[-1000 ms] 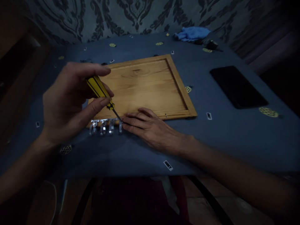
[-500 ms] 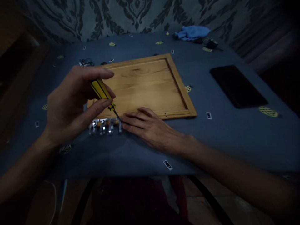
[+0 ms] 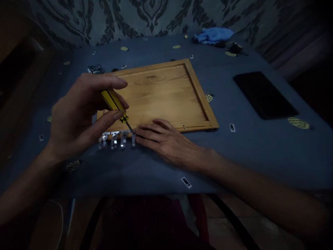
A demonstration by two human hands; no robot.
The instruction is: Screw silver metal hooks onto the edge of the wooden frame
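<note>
My left hand (image 3: pixel 78 114) grips a screwdriver (image 3: pixel 113 102) by its yellow and black handle. The shaft slants down to the right, and its tip meets the near edge of a wooden panel (image 3: pixel 161 93) with a raised frame. A row of several shiny curved metal hooks (image 3: pixel 114 140) runs along that edge; a screw head shows on the leftmost. Stretched out over the same edge, my right hand (image 3: pixel 169 144) lies with its fingertips beside the screwdriver tip and the rightmost hook. Whatever is under those fingertips is hidden.
On the dark blue tablecloth (image 3: pixel 249 152), a black phone-like slab (image 3: pixel 264 95) lies to the right. A blue cloth (image 3: pixel 214 35) and a small dark object (image 3: pixel 235 48) are at the back right. Small metal pieces (image 3: pixel 96 68) lie behind my left hand.
Almost nothing differs. The screwdriver stays at the same spot in my left hand, and my right hand keeps its place on the panel's edge.
</note>
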